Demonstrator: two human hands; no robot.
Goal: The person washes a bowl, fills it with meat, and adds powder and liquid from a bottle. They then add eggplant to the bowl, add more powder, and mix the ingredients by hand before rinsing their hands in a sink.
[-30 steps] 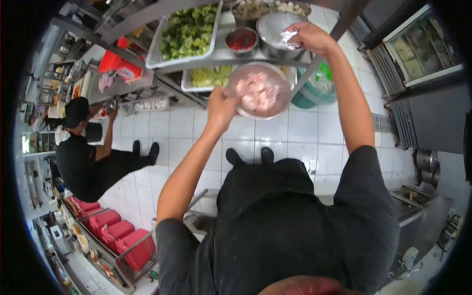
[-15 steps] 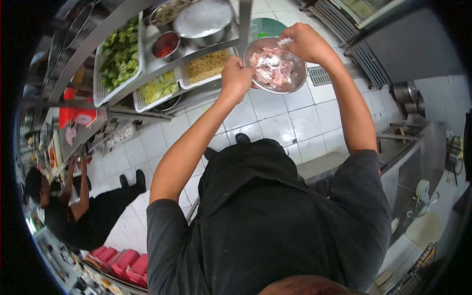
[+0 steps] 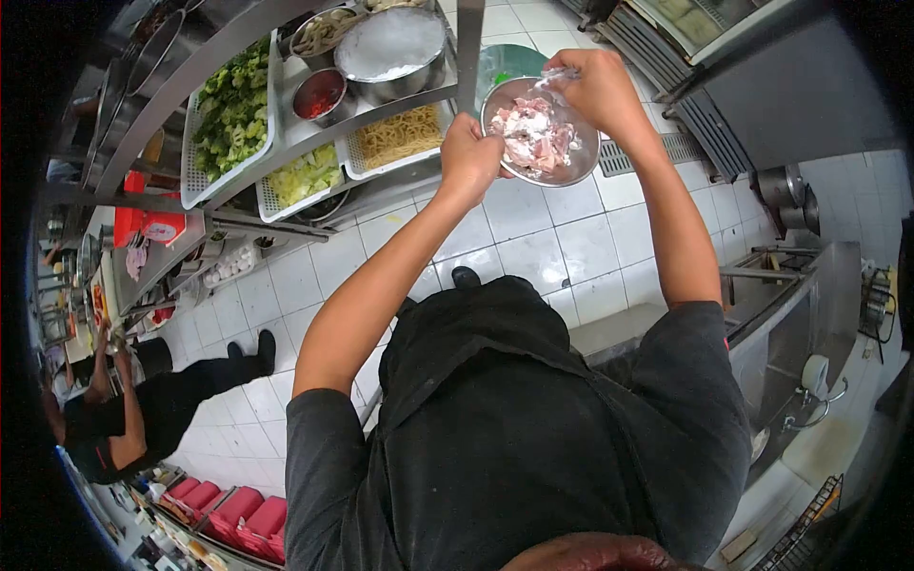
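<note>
My left hand (image 3: 470,157) is closed around the left rim of a metal bowl (image 3: 581,167), holding it tilted at the shelf's edge. Pieces of raw meat (image 3: 538,143) lie in the bowl, with white powder on top of them. Above the bowl's far right rim, my right hand (image 3: 598,86) pinches a crumpled, see-through plastic bag (image 3: 560,76). The fingertips of that hand are partly hidden, and I cannot make out how much the bag holds.
Left of the bowl, a metal shelf carries broccoli (image 3: 233,114), noodles (image 3: 398,136), chopped cabbage (image 3: 303,177) and a pot of white powder (image 3: 390,43). A green bin (image 3: 505,62) stands behind the bowl. A co-worker (image 3: 129,409) stands at left; a sink unit (image 3: 790,333) is at right.
The bowl and both hands have shifted slightly right. More white powder shows on the meat. The co-worker at left has leaned farther toward the counter.
</note>
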